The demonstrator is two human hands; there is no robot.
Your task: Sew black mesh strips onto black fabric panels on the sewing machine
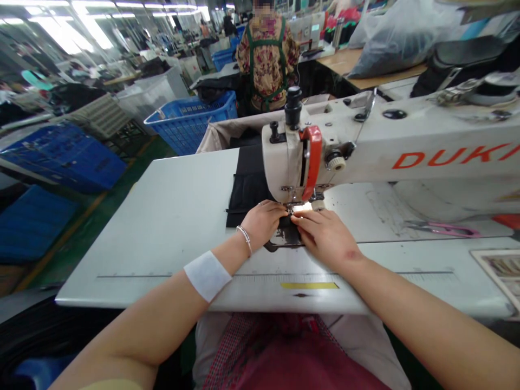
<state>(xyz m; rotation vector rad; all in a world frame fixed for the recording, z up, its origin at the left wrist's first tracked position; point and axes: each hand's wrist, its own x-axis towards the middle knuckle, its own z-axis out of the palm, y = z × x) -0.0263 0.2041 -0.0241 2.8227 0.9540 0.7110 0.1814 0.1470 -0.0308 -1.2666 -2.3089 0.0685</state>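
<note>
A white sewing machine (357, 135) with an orange lever cover stands on the white table. Black fabric (249, 189) lies flat to the left of its head and runs in under the needle area. My left hand (265, 221) rests on the fabric's near edge, fingertips pressed together close by the presser foot (290, 209). On the other side of the foot is my right hand (325, 233), its thumb and fingers pinched at the fabric edge. Both sets of fingertips nearly meet in front of the needle. The exact grip under the fingers is hidden.
Pink-handled thread snips (450, 229) lie on the machine bed at the right. A ruler strip (252, 278) and yellow tape (309, 285) mark the table's front. Beyond the table are a blue basket (195, 122) and a person (266, 59) facing away.
</note>
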